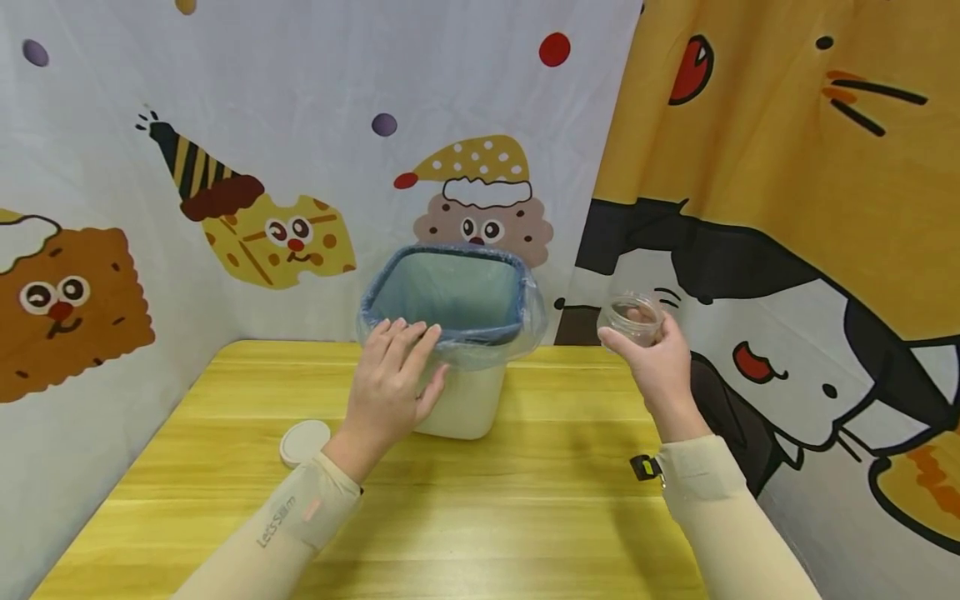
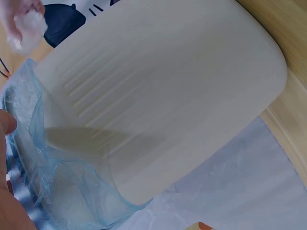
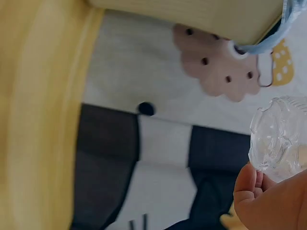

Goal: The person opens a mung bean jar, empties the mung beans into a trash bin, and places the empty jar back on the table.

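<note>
A pale trash bin (image 1: 465,404) stands upright near the back of the table, with a blue plastic liner (image 1: 480,337) folded over its rim. My left hand (image 1: 390,375) rests at the near left of the rim, fingers fairly straight and thumb spread apart. In the left wrist view, part of that hand touches the liner (image 2: 36,120) beside the bin wall (image 2: 182,91). To the right of the bin, my right hand (image 1: 663,367) holds a clear, open-mouthed jar (image 1: 632,317) above the table. The right wrist view shows the jar (image 3: 276,139) above the thumb; its contents cannot be made out.
A round white lid (image 1: 303,442) lies on the yellow wooden table (image 1: 480,517), left of the bin and near my left forearm. Cartoon-printed curtains (image 1: 300,83) hang behind the table and along both sides.
</note>
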The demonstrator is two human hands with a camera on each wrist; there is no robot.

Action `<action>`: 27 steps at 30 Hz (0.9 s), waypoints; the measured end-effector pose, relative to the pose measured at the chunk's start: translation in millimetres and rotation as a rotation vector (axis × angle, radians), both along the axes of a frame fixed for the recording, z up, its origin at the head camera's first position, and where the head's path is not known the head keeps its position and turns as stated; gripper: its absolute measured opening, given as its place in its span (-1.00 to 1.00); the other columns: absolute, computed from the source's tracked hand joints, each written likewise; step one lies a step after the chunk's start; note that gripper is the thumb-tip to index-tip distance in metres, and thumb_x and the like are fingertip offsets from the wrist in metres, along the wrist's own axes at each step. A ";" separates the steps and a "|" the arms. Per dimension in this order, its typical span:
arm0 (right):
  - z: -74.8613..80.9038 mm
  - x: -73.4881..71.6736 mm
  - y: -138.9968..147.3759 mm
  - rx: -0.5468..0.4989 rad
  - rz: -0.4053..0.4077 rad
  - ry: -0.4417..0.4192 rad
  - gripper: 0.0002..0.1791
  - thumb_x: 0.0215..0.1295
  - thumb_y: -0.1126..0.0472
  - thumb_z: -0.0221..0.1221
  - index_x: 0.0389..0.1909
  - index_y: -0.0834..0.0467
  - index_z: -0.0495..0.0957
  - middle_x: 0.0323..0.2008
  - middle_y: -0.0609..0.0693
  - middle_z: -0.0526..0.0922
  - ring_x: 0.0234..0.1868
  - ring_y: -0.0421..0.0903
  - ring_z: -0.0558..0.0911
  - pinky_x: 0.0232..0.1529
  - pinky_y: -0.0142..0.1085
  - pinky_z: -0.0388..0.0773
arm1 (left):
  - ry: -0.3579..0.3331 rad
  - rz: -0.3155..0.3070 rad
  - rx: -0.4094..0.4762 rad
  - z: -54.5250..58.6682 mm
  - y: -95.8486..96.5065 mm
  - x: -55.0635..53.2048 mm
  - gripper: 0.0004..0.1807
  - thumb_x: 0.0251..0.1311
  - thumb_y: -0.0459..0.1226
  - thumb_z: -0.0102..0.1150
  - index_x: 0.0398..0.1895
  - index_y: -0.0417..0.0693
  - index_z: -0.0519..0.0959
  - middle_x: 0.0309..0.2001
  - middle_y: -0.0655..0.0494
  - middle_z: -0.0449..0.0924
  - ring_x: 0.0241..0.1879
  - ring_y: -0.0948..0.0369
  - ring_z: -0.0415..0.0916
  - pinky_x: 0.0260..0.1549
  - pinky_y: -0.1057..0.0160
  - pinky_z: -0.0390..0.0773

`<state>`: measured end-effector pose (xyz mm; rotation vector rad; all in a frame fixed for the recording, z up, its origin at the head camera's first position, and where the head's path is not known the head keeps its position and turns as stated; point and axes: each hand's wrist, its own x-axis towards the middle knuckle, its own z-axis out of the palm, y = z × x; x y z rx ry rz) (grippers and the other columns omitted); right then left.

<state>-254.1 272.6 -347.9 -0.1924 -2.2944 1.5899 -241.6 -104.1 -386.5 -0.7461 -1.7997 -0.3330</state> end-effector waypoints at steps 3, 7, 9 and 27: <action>-17.8 7.8 9.3 0.006 -0.027 -0.030 -0.09 0.25 -0.21 0.50 0.54 -0.06 0.35 0.50 0.01 0.45 0.45 -0.02 0.48 0.36 -0.10 0.50 | -0.003 0.003 -0.002 0.4 -0.4 0.6 -0.51 0.47 -0.11 0.23 0.26 -0.29 0.64 0.08 -0.29 0.68 0.12 -0.29 0.61 0.28 -0.30 0.55; -40.0 17.6 18.1 0.019 -0.025 -0.064 -0.01 0.25 -0.22 0.50 0.59 0.01 0.27 0.50 0.06 0.42 0.42 0.01 0.48 0.29 -0.19 0.51 | 0.003 0.003 -0.008 -0.1 -1.3 0.3 -0.50 0.46 -0.11 0.24 0.28 -0.29 0.64 0.09 -0.29 0.68 0.11 -0.30 0.61 0.25 -0.31 0.57; -50.9 22.7 21.8 0.027 -0.020 -0.081 0.03 0.26 -0.21 0.49 0.61 0.03 0.22 0.51 0.07 0.41 0.42 0.02 0.48 0.23 -0.28 0.52 | 0.002 0.006 -0.014 -0.6 -1.5 0.2 -0.49 0.44 -0.11 0.26 0.28 -0.28 0.64 0.09 -0.29 0.68 0.11 -0.30 0.62 0.25 -0.31 0.58; -102.1 51.4 36.7 0.074 -0.033 -0.174 0.02 0.24 -0.22 0.51 0.61 0.01 0.26 0.52 0.04 0.44 0.35 -0.04 0.47 -0.09 -0.62 0.46 | -0.081 0.015 -0.090 7.5 -8.0 7.5 -0.47 0.52 -0.04 0.18 0.32 -0.26 0.62 0.17 -0.27 0.68 0.18 -0.29 0.62 0.31 -0.31 0.57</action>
